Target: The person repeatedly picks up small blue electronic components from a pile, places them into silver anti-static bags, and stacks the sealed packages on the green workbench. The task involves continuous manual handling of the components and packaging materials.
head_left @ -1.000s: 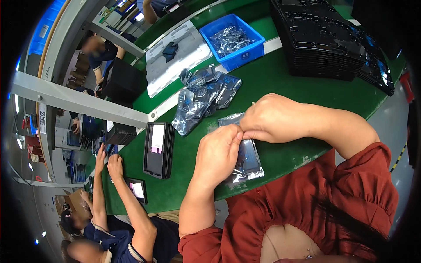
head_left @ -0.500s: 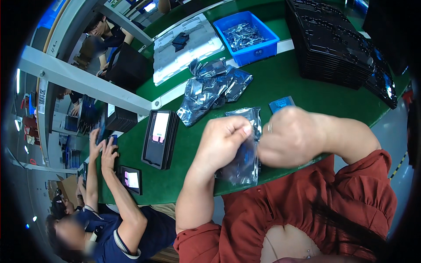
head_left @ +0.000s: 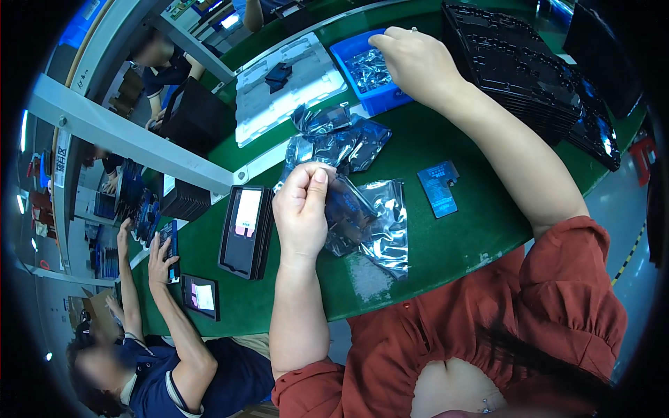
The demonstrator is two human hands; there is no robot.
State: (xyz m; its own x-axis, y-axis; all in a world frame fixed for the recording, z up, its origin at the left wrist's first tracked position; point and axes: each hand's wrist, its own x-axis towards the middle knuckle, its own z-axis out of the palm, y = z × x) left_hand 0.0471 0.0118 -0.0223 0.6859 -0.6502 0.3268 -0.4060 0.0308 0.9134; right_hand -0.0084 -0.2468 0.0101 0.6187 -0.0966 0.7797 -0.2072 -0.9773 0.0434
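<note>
My left hand is closed in a pinch on the top of a shiny, see-through antistatic bag, which hangs and spreads to the right over the green table. A dark flat piece shows through its film. My right hand is stretched far forward over the right rim of a blue plastic bin. Its fingers are curled, and whatever they hold is hidden. Inside the bin lie crumpled silvery scraps. On the table between my forearms rests a flat blue notched part, outside any bag.
More filled antistatic bags lie beyond my left hand. Behind them is a white moulded tray with dark pieces on it. Black trays are stacked at the far right. At left stand black boxes and a co-worker's hands.
My hands have come apart. The right has gone forward from the bag to the blue bin. The left has shifted left and forward with the bag, and the blue part is now fully uncovered.
</note>
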